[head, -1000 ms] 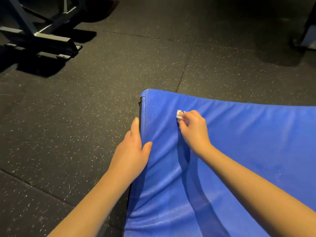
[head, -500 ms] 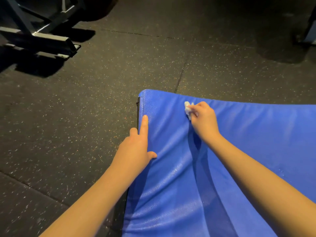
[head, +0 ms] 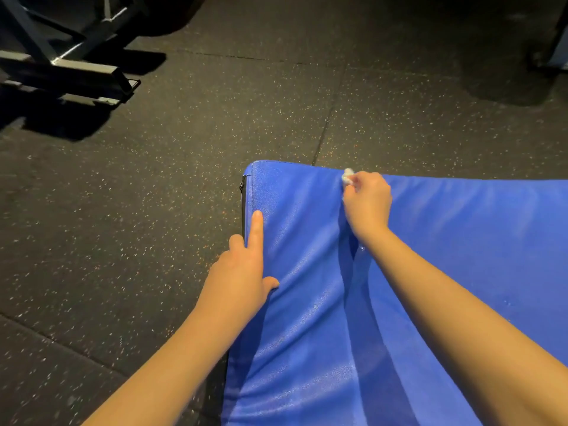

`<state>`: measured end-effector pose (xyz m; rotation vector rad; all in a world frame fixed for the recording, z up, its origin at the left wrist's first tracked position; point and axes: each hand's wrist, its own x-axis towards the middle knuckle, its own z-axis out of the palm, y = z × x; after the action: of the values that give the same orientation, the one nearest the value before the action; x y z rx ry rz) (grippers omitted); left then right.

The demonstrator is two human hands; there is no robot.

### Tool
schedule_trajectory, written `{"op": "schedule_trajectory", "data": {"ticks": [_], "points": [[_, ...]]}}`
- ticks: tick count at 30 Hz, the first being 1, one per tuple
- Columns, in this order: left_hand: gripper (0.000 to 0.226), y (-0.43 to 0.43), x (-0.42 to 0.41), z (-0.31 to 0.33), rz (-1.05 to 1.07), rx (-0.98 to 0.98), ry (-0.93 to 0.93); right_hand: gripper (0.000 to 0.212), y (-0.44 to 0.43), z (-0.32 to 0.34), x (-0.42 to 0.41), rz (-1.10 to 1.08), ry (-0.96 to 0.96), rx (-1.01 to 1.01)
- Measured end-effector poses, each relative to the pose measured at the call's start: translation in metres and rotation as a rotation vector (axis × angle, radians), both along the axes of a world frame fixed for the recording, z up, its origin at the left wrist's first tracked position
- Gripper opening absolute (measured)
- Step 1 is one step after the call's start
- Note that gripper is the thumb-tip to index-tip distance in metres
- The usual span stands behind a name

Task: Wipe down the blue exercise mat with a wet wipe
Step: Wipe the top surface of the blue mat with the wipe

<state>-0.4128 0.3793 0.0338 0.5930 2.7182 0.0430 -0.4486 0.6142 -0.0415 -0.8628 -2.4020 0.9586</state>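
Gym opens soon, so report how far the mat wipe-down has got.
Done, apparently: a damp sheen covers the near left part of the blue exercise mat. In hand: the right hand pinches a balled wet wipe at the far edge while the left hand rests on the left edge. Left: the duller stretch to the right.

You are over a dark rubber floor [head: 153, 210], flecked with pale and orange specks and laid in tiles. A seam [head: 322, 133] runs between two of them. At your far left stands a grey metal equipment frame [head: 76, 72], its shadow on the floor. At your far right, a dark object [head: 553, 53] is cut off and cannot be identified.
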Motion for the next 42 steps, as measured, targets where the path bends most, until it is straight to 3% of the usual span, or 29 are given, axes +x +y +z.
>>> {"op": "schedule_trajectory", "data": {"ticks": [3, 7, 12, 17, 21, 22, 26, 27, 30, 31, 33, 35, 37, 40, 42], "points": [[0.108, 0.000, -0.002, -0.002, 0.030, 0.018, -0.027, 0.029, -0.008, -0.003, 0.012, 0.209, 0.012, 0.071], [0.106, 0.002, -0.001, -0.002, -0.002, 0.009, 0.014, 0.035, 0.033, -0.007, 0.012, -0.102, -0.099, -0.060], [0.107, -0.003, -0.004, -0.008, 0.031, 0.021, -0.018, 0.028, -0.006, 0.006, 0.016, 0.205, -0.075, 0.083], [0.106, -0.002, -0.005, -0.014, 0.002, 0.010, 0.027, 0.031, 0.029, -0.008, 0.012, -0.086, -0.145, 0.021], [0.103, -0.005, -0.012, -0.025, 0.045, 0.018, -0.021, 0.033, -0.019, -0.017, 0.031, 0.322, -0.068, 0.169], [0.102, -0.005, -0.014, -0.030, 0.054, 0.017, -0.027, 0.034, -0.012, -0.023, 0.034, 0.349, -0.099, 0.186], [0.095, -0.006, -0.019, -0.041, 0.051, 0.033, -0.015, 0.036, 0.009, -0.040, 0.029, 0.105, -0.178, 0.142], [0.091, -0.007, -0.019, -0.044, 0.047, 0.030, -0.010, 0.030, -0.005, -0.042, 0.032, 0.154, -0.161, 0.145], [0.077, -0.019, -0.011, -0.057, 0.011, -0.050, -0.112, 0.013, -0.052, -0.056, 0.048, 0.578, -0.157, 0.181], [0.077, -0.024, -0.004, -0.065, -0.001, -0.074, -0.174, 0.011, -0.053, -0.059, 0.049, 0.609, -0.187, 0.175], [0.085, -0.033, 0.010, -0.077, -0.050, -0.121, -0.213, 0.018, -0.044, -0.067, 0.038, 0.405, -0.183, 0.141], [0.092, -0.041, 0.024, -0.085, -0.107, -0.172, -0.163, 0.017, -0.054, -0.068, 0.037, 0.303, -0.128, 0.088], [0.101, -0.049, 0.033, -0.090, -0.191, -0.176, -0.024, 0.008, -0.085, -0.066, 0.043, 0.477, -0.121, 0.121], [0.104, -0.058, 0.038, -0.104, -0.232, -0.158, 0.083, 0.019, -0.088, -0.065, 0.050, 0.807, -0.116, 0.251], [0.103, -0.059, 0.039, -0.110, -0.215, -0.158, 0.074, 0.011, -0.062, -0.066, 0.038, 0.622, -0.205, 0.287]]}}
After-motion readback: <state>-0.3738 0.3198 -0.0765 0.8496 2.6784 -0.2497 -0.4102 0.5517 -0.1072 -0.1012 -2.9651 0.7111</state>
